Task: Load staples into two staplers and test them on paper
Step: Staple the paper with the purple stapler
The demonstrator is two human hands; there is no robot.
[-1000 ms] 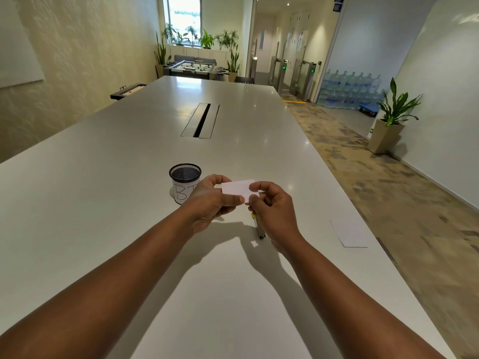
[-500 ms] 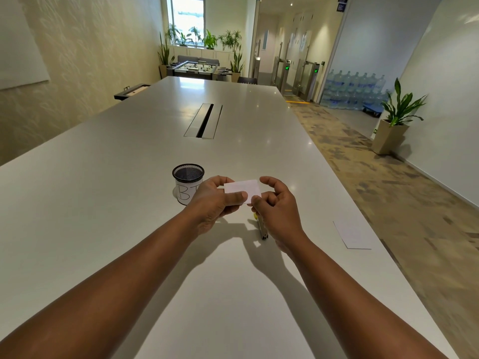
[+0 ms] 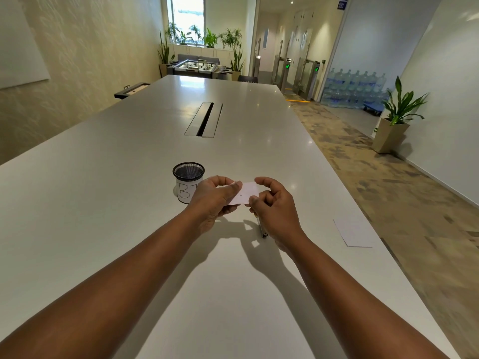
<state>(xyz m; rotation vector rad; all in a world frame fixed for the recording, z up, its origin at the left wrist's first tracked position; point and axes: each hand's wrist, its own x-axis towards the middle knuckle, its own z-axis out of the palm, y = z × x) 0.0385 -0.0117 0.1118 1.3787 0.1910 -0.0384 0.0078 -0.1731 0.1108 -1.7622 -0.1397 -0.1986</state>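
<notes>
Both hands hold a small paper slip (image 3: 245, 193) above the tabletop (image 3: 103, 203): left hand (image 3: 211, 196) grips it, right hand (image 3: 274, 203) fingers pinch its edge.

Long white table (image 3: 129, 203) runs away from the fingers, cable slot (image 3: 204, 119) well beyond them at centre. Cream textured wall (image 3: 90, 60) on their left with a whiteboard (image 3: 18, 42). Far end past the fingertips: foosball table (image 3: 198, 66), bright window (image 3: 188, 19), row of plants (image 3: 207, 37). To the fingers' right: patterned brown carpet (image 3: 388, 190), potted plant (image 3: 396, 117), stacked water bottles (image 3: 355, 86), turnstiles (image 3: 298, 71) with green lights.
</notes>
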